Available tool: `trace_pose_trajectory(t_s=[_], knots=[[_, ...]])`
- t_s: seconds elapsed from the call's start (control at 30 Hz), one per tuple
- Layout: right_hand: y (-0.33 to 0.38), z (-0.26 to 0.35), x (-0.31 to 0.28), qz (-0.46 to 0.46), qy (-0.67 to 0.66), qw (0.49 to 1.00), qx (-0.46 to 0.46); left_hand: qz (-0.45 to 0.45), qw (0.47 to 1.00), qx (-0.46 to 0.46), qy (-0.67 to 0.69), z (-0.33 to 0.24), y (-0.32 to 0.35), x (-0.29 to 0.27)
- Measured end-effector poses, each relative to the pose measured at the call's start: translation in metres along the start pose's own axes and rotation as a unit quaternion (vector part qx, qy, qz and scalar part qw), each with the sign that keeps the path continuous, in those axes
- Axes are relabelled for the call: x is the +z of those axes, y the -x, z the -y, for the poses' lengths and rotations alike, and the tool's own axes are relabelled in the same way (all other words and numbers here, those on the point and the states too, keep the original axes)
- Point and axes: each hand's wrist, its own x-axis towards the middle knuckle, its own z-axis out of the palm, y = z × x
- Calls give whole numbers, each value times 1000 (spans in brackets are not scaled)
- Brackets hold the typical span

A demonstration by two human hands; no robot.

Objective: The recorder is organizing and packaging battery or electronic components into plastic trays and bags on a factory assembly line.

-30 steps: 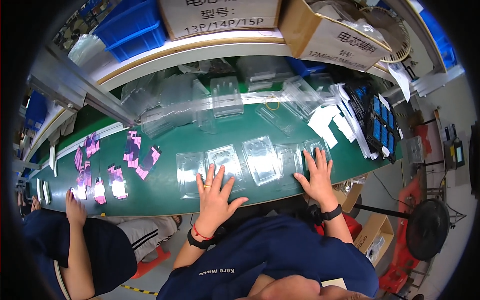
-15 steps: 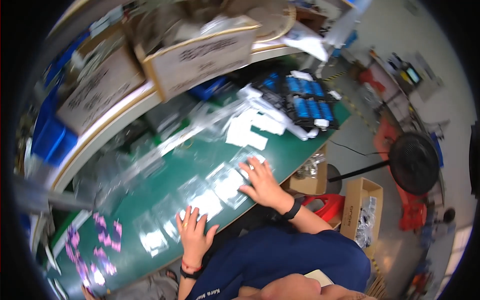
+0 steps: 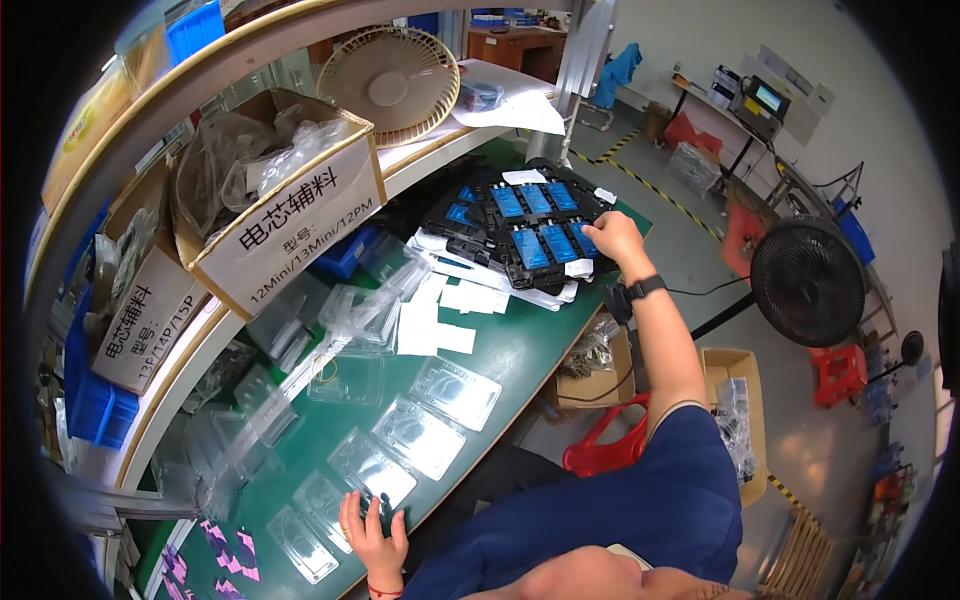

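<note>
My right hand [image 3: 616,242] is at the right edge of a black tray [image 3: 517,272] holding several flat blue battery-like packs [image 3: 557,243]. Its fingers are curled together beside the end pack; what they pinch, if anything, is hidden. My left hand [image 3: 376,545], fingers apart and holding nothing, hovers at the near edge of the bench by a row of transparent plastic blister trays [image 3: 418,437]. White paper pieces [image 3: 450,338] lie between that row and the black trays.
Labelled cardboard boxes [image 3: 290,230] of plastic bags stand on the shelf above the green bench [image 3: 505,385]. Pink-and-black strips [image 3: 246,556] lie at the left end. A black fan [image 3: 808,280], a red stool [image 3: 608,440] and an open carton [image 3: 735,365] are to the right.
My right hand has gone from the blister trays to the far right, at the black tray. My left hand stays near the trays at the front edge. The view has turned.
</note>
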Motion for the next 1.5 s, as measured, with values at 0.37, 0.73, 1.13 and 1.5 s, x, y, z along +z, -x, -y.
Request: trace_pose_trajectory(t_s=[0.37,0.73,1.13,1.5], knots=[[-51,10,17,84,45,994,59,-12,1000,-22,5,-7,-8,6],[-54,-12,39,-58,-125,977,-163,-81,996,-9,49,-1,-10,4],[-59,60,27,93,302,926,-206,-163,984,-6,67,-5,5,8],[-99,63,48,121,299,933,-161,-194,980,-27,43,-7,16,0]])
